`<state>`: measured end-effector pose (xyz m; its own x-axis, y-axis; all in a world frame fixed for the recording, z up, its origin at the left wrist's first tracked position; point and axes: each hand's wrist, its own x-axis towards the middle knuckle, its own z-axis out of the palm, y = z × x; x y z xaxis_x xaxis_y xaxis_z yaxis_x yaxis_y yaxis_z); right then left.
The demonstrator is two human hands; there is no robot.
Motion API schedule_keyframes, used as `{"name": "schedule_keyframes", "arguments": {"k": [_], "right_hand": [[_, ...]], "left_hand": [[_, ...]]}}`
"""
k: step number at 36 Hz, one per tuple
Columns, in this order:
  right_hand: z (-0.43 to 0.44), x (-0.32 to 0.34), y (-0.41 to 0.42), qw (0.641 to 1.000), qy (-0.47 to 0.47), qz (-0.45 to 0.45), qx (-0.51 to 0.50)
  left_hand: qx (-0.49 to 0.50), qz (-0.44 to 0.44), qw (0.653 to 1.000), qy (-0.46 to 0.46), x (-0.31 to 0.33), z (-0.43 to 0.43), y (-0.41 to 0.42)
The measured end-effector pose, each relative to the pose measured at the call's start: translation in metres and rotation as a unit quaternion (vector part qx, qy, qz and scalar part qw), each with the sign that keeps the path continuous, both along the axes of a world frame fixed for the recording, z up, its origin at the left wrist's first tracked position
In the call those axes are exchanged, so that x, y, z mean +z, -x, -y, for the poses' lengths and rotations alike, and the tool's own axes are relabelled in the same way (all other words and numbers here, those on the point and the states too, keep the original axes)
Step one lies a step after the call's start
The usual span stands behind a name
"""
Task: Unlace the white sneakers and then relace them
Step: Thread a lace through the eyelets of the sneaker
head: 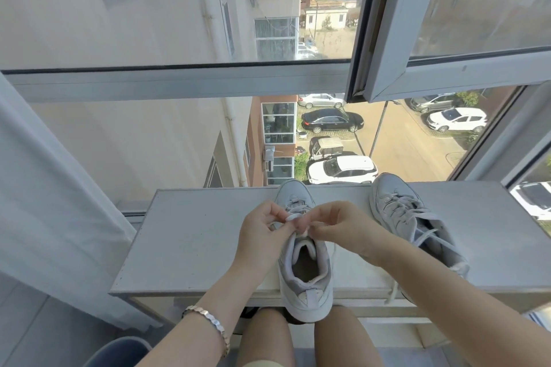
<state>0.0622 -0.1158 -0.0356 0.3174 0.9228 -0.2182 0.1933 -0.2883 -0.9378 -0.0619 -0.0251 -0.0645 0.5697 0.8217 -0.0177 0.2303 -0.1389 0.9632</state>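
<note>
Two white sneakers lie on a white table [190, 241] under the window. The nearer sneaker [305, 277] points away from me, its heel hanging over the table's front edge. My left hand [262, 232] pinches its white lace [293, 213] near the top eyelets. My right hand [340, 228] pinches the lace by the tongue, close to the left hand. The second sneaker [399, 208] lies to the right, angled, with loose laces [429, 237] trailing toward the table edge.
A white curtain [44, 217] hangs at the left. An open window sash [447, 74] juts in above the right side of the table. A bracelet [213, 328] sits on my left wrist. My knees [298, 337] are under the front edge, and a blue rim [119, 350] shows lower left.
</note>
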Motion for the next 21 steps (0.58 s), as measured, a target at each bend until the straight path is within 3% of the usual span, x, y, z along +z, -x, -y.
{"name": "schedule_keyframes", "arguments": {"k": [5, 10, 14, 16, 18, 21], "right_hand": [[0.002, -0.013, 0.001, 0.993, -0.047, 0.105, -0.036], [0.006, -0.027, 0.003, 0.947, -0.119, 0.297, -0.035], [0.01, -0.03, 0.005, 0.926, -0.157, 0.341, -0.03], [0.014, -0.03, 0.004, 0.94, -0.165, 0.293, -0.055], [0.018, -0.032, 0.0, 0.967, -0.137, 0.188, -0.104], [0.022, -0.033, -0.002, 0.974, -0.096, -0.109, -0.173]], "left_hand": [[0.003, -0.016, 1.0, -0.006, -0.001, 0.001, -0.002], [0.014, -0.014, 1.0, 0.023, -0.001, 0.0, -0.003], [0.045, -0.003, 0.997, 0.069, 0.002, 0.002, -0.004], [0.072, -0.018, 0.995, 0.061, -0.001, 0.001, -0.004], [0.09, -0.047, 0.994, 0.05, -0.007, 0.0, -0.003], [0.114, -0.055, 0.99, 0.064, -0.015, 0.0, -0.001]]}}
